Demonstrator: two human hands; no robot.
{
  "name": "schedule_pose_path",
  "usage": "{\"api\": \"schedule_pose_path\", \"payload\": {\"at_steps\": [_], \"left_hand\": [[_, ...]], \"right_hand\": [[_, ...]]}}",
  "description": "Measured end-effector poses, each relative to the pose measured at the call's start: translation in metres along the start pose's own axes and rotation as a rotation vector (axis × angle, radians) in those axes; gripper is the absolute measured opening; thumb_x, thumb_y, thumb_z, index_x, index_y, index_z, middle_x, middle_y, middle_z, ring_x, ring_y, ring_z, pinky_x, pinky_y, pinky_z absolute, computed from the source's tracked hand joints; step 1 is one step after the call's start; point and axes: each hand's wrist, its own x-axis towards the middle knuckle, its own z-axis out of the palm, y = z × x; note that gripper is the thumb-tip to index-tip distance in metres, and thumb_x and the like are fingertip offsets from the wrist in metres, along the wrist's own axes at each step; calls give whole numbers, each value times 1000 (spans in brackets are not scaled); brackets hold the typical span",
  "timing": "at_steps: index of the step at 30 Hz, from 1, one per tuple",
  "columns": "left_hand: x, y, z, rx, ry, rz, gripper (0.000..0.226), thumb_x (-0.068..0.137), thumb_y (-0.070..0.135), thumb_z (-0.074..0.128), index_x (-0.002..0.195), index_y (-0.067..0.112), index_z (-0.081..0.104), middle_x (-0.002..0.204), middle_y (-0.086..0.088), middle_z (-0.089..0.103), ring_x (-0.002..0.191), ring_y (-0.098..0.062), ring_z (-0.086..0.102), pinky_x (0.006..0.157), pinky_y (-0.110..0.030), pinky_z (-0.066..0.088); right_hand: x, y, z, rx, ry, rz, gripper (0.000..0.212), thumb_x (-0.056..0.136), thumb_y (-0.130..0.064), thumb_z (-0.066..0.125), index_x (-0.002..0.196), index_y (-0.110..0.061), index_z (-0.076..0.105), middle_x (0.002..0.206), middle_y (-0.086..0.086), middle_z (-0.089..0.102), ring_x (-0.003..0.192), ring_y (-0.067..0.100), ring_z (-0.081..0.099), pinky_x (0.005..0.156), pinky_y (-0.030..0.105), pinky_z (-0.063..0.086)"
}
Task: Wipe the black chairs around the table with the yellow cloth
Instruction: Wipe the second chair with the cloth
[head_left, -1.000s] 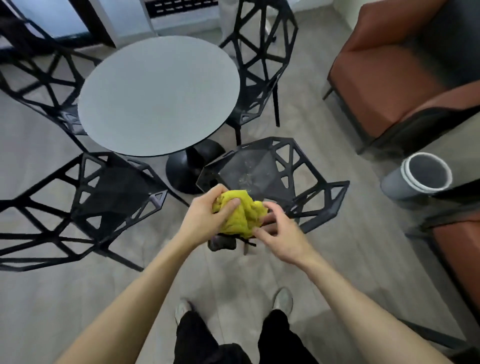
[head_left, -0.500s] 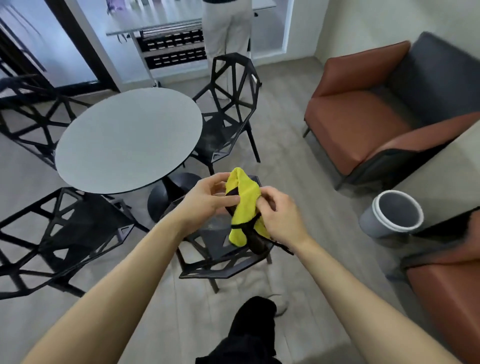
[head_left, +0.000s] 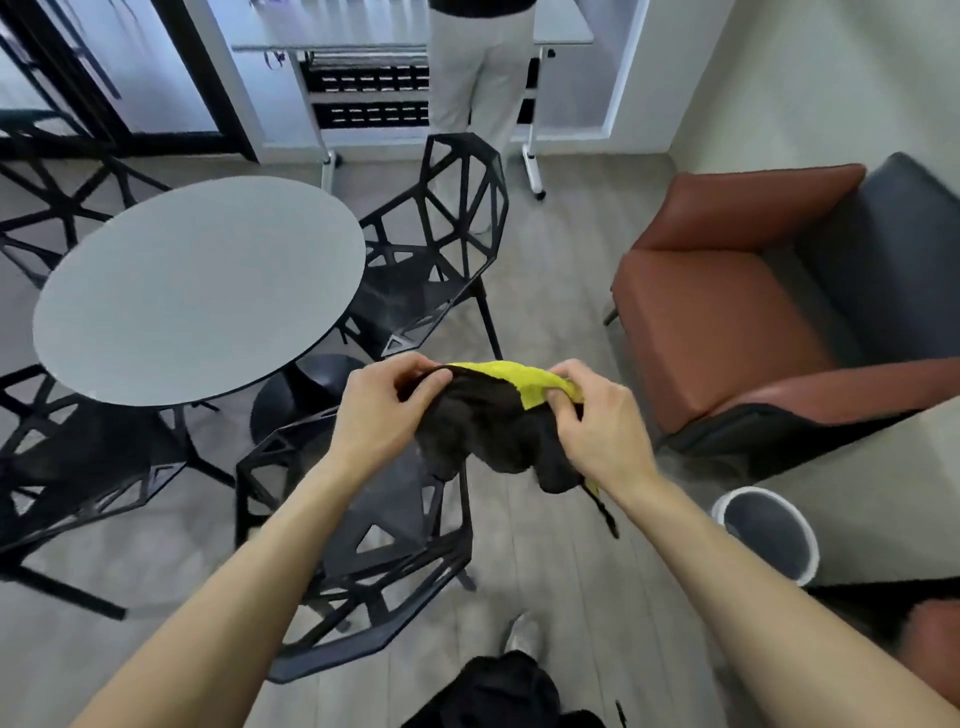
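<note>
Both my hands hold the yellow cloth (head_left: 524, 382) stretched between them at mid-frame; its dark side faces me and only a yellow strip shows on top. My left hand (head_left: 384, 410) pinches its left edge, my right hand (head_left: 597, 426) grips its right edge. Directly below the cloth stands a black lattice chair (head_left: 374, 545). Another black chair (head_left: 441, 260) stands beyond the round grey table (head_left: 197, 291). More black chairs sit at the left: one near (head_left: 88, 478), one far (head_left: 47, 192).
A red and dark armchair (head_left: 753, 312) fills the right side. A grey waste bin (head_left: 769, 535) stands on the floor at lower right. A person in light trousers (head_left: 478, 78) stands at a white desk in the back. My shoe (head_left: 524, 634) is on the wooden floor.
My hands have pulled apart and spread the bunched cloth out, turning its dark side toward me. My view has tilted up, showing more of the room.
</note>
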Motion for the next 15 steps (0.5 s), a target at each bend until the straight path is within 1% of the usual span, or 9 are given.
{"api": "schedule_pose_path", "payload": {"at_steps": [2, 4, 6, 8, 10, 11, 12, 14, 15], "left_hand": [[10, -6, 5, 190, -58, -43, 25, 100, 59, 64, 91, 38, 73, 82, 19, 73, 81, -3, 68, 70, -29, 49], [18, -14, 11, 262, -137, -117, 37, 101, 65, 56, 84, 34, 66, 74, 13, 68, 74, -5, 64, 66, -37, 49], [25, -7, 19, 220, -74, -190, 43, 102, 65, 54, 82, 28, 62, 73, 8, 65, 73, -9, 63, 69, -41, 52], [35, 4, 25, 138, 48, -259, 45, 103, 61, 58, 81, 21, 62, 72, 4, 63, 73, -13, 61, 70, -40, 49], [44, 16, 31, 120, 124, -285, 45, 103, 58, 61, 77, 21, 62, 71, 5, 62, 73, -13, 60, 68, -38, 45], [47, 23, 33, 129, 129, -285, 42, 102, 57, 63, 75, 24, 64, 71, 9, 63, 74, -10, 61, 68, -35, 44], [51, 29, 34, 136, 117, -284, 36, 102, 55, 66, 75, 30, 65, 74, 14, 66, 76, -7, 62, 70, -29, 44], [56, 44, 30, 77, 29, -331, 11, 95, 47, 78, 89, 43, 70, 85, 24, 71, 87, 4, 66, 77, -16, 48], [55, 47, 28, 65, -47, -370, 18, 91, 40, 85, 102, 45, 72, 96, 26, 73, 94, 6, 67, 85, -13, 50]], "right_hand": [[30, 19, -15, -35, -70, -1, 11, 102, -20, 65, 104, -24, 75, 96, -5, 63, 87, 18, 61, 74, 30, 43], [56, 32, -26, -63, -174, -24, 12, 103, -21, 64, 104, -24, 76, 96, -4, 69, 92, 20, 64, 75, 31, 41], [76, 36, -31, -15, -268, -45, 14, 106, -24, 58, 108, -28, 71, 86, -11, 70, 83, 8, 63, 73, 30, 45], [94, 35, -36, 100, -354, -8, 12, 107, -38, 57, 113, -34, 66, 86, -12, 69, 80, 5, 63, 79, 33, 53], [114, 37, -35, 91, -461, 14, 34, 93, -62, 69, 114, -36, 62, 96, -10, 70, 87, 11, 65, 81, 37, 54], [122, 39, -34, -2, -497, -42, 44, 84, -66, 76, 111, -35, 61, 93, -9, 69, 87, 15, 65, 75, 37, 52], [132, 42, -32, -105, -500, -120, 42, 80, -62, 79, 105, -33, 61, 85, -8, 67, 82, 20, 64, 69, 37, 50], [156, 46, -31, -174, -492, -248, 22, 86, -44, 73, 93, -28, 60, 72, -5, 63, 74, 28, 60, 62, 38, 45], [169, 51, -31, -156, -504, -293, 15, 89, -38, 69, 90, -26, 61, 71, -4, 63, 74, 27, 59, 63, 38, 46]]}}
